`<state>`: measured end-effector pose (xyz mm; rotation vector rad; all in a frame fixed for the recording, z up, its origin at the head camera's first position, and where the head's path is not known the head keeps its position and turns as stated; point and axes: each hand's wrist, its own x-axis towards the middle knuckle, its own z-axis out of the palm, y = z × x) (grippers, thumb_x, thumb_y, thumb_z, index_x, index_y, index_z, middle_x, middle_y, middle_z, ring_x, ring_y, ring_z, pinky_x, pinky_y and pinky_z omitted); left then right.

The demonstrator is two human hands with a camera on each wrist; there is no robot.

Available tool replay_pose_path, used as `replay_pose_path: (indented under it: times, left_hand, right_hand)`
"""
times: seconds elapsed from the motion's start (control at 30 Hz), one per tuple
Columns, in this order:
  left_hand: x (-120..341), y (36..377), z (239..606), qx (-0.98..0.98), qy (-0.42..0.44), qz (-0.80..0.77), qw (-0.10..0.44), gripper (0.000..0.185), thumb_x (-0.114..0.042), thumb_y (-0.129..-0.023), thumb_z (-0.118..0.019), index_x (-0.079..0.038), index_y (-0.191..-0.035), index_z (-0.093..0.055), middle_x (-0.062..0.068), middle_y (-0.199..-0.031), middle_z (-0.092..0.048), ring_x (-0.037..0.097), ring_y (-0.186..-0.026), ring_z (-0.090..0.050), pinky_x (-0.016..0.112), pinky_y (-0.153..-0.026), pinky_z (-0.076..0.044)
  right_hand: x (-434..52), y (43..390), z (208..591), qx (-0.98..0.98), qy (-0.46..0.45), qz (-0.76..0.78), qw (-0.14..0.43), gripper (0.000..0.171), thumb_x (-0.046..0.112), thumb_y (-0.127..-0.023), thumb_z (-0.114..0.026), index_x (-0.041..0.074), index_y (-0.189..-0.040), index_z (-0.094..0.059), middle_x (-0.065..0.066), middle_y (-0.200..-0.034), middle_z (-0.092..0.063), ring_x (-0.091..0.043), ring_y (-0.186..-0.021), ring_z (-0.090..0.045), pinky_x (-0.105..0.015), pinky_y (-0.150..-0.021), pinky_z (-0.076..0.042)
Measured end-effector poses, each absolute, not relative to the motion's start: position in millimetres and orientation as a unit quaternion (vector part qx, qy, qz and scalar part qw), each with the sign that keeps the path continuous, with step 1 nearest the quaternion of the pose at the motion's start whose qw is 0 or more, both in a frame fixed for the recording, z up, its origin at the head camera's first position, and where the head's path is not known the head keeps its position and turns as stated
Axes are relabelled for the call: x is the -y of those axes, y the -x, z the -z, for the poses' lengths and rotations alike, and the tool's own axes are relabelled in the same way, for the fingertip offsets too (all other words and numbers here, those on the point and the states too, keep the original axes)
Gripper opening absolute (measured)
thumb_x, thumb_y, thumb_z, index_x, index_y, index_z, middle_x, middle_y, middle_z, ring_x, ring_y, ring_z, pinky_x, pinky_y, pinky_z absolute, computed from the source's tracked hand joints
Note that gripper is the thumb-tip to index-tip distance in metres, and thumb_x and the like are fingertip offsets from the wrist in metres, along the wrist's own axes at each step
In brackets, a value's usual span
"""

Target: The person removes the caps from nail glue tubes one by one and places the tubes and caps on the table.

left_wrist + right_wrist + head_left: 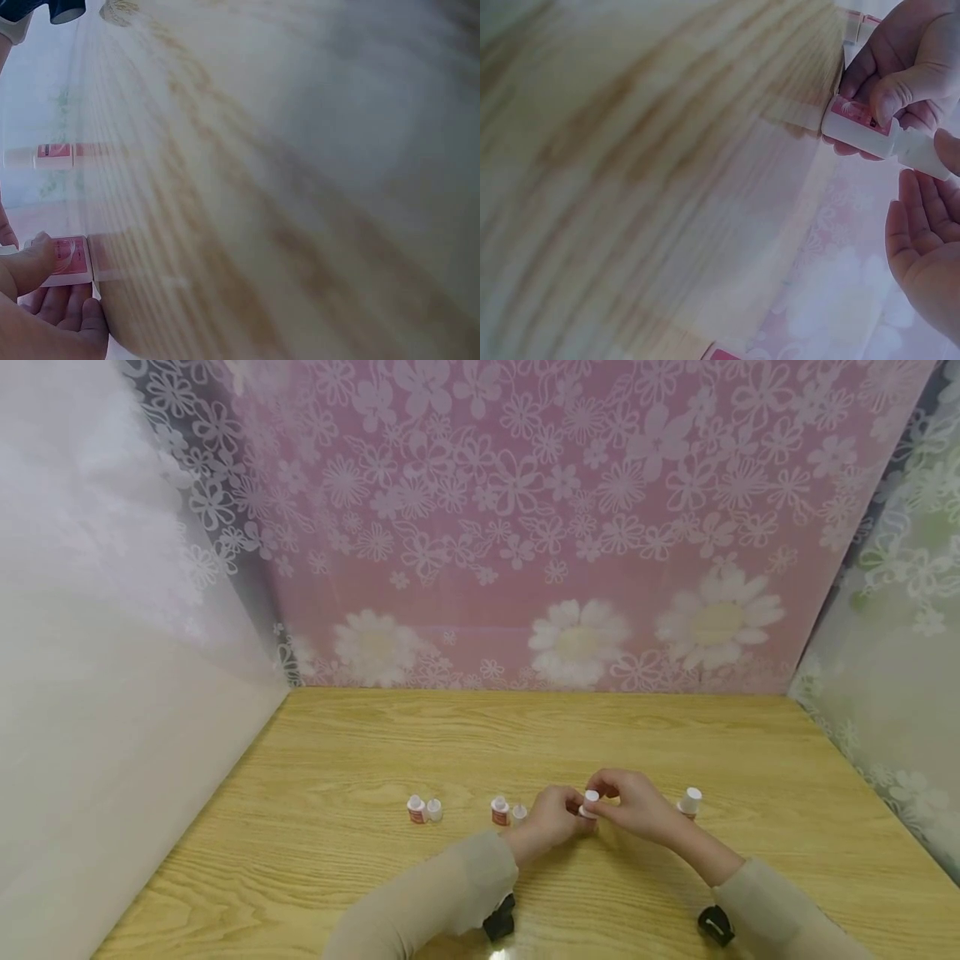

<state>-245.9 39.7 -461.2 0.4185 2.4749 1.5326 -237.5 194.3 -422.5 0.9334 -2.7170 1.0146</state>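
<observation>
Fingers of the left hand (553, 817) are curled round a small white plastic bottle with a pink label (857, 124), while its white cap (592, 797) is pinched by the right hand (633, 802) above the glossy wood-grain table (360, 877); similar little cylindrical bottles (417, 810) are stood alongside.

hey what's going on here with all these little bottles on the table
A person sits at a wooden table and holds one small white bottle with a pink label between both hands. The left hand grips its body, while the right hand has fingers at its white cap. Other little bottles stand to the left and one to the right.
</observation>
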Motion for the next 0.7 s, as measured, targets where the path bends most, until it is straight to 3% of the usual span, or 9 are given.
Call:
replay_pose_path:
  times: [0.37,0.7]
  left_hand:
    - [-41.3,247.6,462.6,-0.836,-0.128,-0.523,0.109,0.010,-0.008,-0.072,-0.073,-0.007,-0.077,-0.066,-0.006,-0.068,-0.057,0.003,-0.061,-0.048,0.019,-0.054,-0.041]
    - [-40.6,246.1,460.2,-0.828,-0.131,-0.531,0.121,0.011,-0.005,-0.072,-0.073,-0.004,-0.080,-0.065,-0.004,-0.070,-0.060,0.004,-0.065,-0.053,0.019,-0.058,-0.044]
  right_hand:
    - [-194.3,238.6,420.1,0.892,-0.311,-0.326,0.040,0.012,0.001,-0.079,-0.063,0.004,-0.091,-0.061,-0.002,-0.089,-0.061,-0.021,-0.083,-0.057,-0.040,-0.072,-0.047]
    - [-196.5,239.1,418.5,0.888,-0.311,-0.337,0.045,0.014,0.000,-0.080,-0.063,0.000,-0.094,-0.061,-0.004,-0.089,-0.062,-0.020,-0.082,-0.057,-0.039,-0.072,-0.047]
